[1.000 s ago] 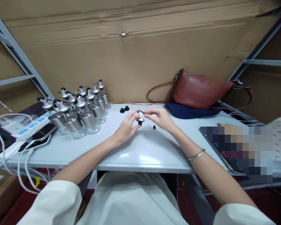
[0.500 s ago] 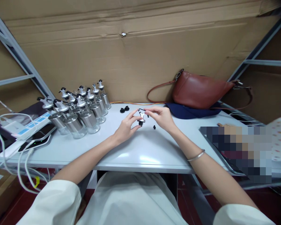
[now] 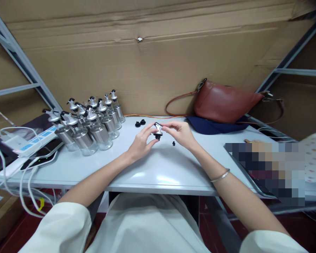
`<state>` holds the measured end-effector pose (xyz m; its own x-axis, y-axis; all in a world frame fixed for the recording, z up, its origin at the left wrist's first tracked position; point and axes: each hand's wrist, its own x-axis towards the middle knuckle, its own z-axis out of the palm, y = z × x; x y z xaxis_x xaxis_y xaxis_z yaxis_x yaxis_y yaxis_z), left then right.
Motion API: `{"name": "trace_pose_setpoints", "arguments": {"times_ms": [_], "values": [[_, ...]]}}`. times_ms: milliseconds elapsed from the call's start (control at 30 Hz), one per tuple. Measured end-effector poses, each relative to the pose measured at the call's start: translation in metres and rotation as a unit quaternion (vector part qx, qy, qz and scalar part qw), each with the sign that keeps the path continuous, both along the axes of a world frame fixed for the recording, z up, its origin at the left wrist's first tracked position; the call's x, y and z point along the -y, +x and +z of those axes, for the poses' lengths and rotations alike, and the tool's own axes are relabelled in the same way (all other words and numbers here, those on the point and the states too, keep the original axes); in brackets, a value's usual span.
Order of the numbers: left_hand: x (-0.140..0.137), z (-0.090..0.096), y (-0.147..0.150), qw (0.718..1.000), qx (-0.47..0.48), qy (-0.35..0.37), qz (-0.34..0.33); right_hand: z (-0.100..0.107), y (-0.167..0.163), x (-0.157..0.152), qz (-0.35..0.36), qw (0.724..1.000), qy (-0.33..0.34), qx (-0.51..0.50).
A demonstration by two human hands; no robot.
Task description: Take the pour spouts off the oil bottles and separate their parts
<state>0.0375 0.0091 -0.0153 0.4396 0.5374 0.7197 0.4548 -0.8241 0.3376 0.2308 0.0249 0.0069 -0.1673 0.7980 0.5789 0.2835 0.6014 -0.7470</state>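
Note:
A silver pourer spout with a black ribbed stopper below is pinched between the thumb and fingers of my left hand. On its top sits a black flip lever. My right hand has its thumb and index finger closed on that lever from the right side. A tiny black plug lies on the table just below my right hand. Two black stoppers rest farther back, left of the spout.
Several glass bottles with steel sleeves and pourer tops stand at the left. A power strip with white cables lies beyond them. A brown bag sits on dark blue cloth at the back right. A cardboard wall closes the back.
The black lever has come down onto the spout's top, where before it was held slightly above. My right hand has shifted a little with it; my left hand keeps its hold.

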Motion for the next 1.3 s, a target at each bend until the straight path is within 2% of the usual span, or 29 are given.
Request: {"name": "trace_pose_setpoints", "arguments": {"times_ms": [300, 567, 833, 1033, 1133, 1300], "values": [[-0.0015, -0.0001, -0.0016, 1.0, 0.015, 0.013, 0.005, 0.0007, -0.002, 0.0022, 0.083, 0.995, -0.049, -0.004], [0.0012, 0.0, -0.0003, 1.0, 0.006, 0.02, -0.001, 0.0012, -0.0015, -0.0015, 0.096, 0.983, -0.111, -0.112], [0.0029, 0.0026, -0.0003, 1.0, 0.007, 0.013, 0.007, 0.0036, -0.001, 0.0013, 0.098, 0.982, -0.121, -0.104], [0.0008, 0.0024, -0.0015, 1.0, 0.028, 0.006, 0.011, 0.0011, -0.0027, 0.0025, 0.099, 0.99, -0.095, -0.031], [0.001, 0.0023, -0.002, 1.0, 0.029, 0.011, 0.004, -0.0007, -0.0043, 0.0013, 0.096, 0.99, -0.094, -0.047], [0.0005, 0.0007, -0.0038, 0.999, 0.021, 0.032, -0.005, -0.0038, -0.0051, -0.0001, 0.096, 0.984, -0.13, -0.076]]}}
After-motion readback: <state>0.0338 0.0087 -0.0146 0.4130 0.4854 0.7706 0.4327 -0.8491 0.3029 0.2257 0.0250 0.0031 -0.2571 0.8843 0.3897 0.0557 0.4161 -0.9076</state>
